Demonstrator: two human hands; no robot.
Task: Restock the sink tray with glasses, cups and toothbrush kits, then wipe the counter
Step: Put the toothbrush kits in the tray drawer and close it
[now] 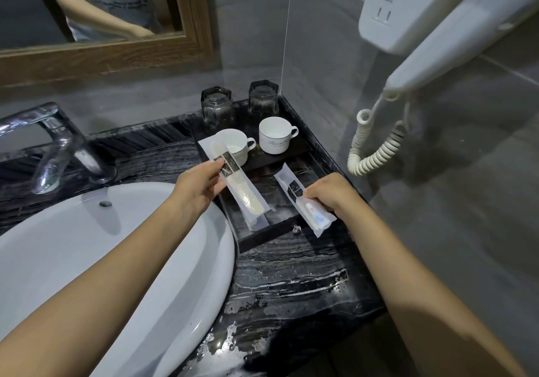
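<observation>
A black tray (264, 238) sits on the dark marble counter (291, 283) beside the sink. At its back stand two upturned glasses (217, 107) (263, 99), and in front of them two white cups (236, 146) (275, 134). My left hand (198, 185) pinches a long white packet with a comb (236, 184) in it, slanted over the tray's left side. My right hand (331, 193) grips a toothbrush kit packet (303, 201) over the tray's right side; its lower end sticks out past the front rim.
A white basin (87, 260) fills the left, with a chrome tap (55, 143) behind it. A wall-mounted hair dryer (437, 27) with a coiled cord (376, 146) hangs at the right, above the tray. A wood-framed mirror (102, 53) is on the back wall. The counter's front is wet.
</observation>
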